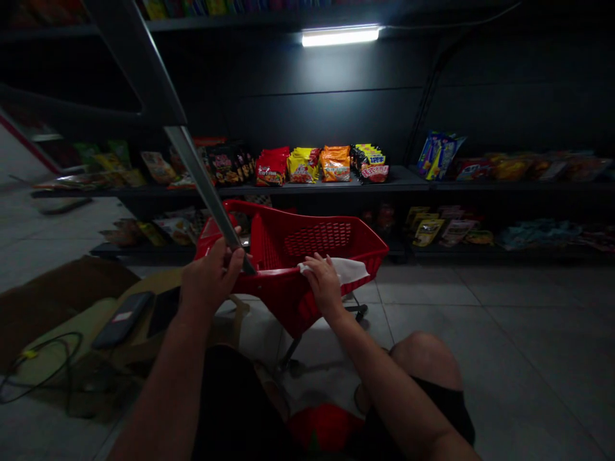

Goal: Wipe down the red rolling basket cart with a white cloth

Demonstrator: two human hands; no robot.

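Dark steel shelving (307, 189) is stretched across the back of the view, below a glowing tube light (340, 36), and grey ceramic floor tiles (432, 288) are laid in front of it. Glossy, crinkled noodle packets (302, 165) in red, yellow and orange are lined up on the upper shelf. A red plastic wheeled shopping basket (369, 242) is stood on the tiles directly ahead, its wall pierced by a panel of small perforations and its frame carried on thin metal legs.

A long, straight grey metal-edged bar (206, 182) is gripped near its lower end by the left hand (209, 282), the fingers closed around it just beside the basket's rim. The right hand (324, 285) is laid over a soft white cloth (336, 269) on the basket's far edge, with the fingers lightly curved; whether the cloth is actually gripped cannot be told. A dark phone (122, 319) and a thin black cable (43, 365) are seen at the lower left.
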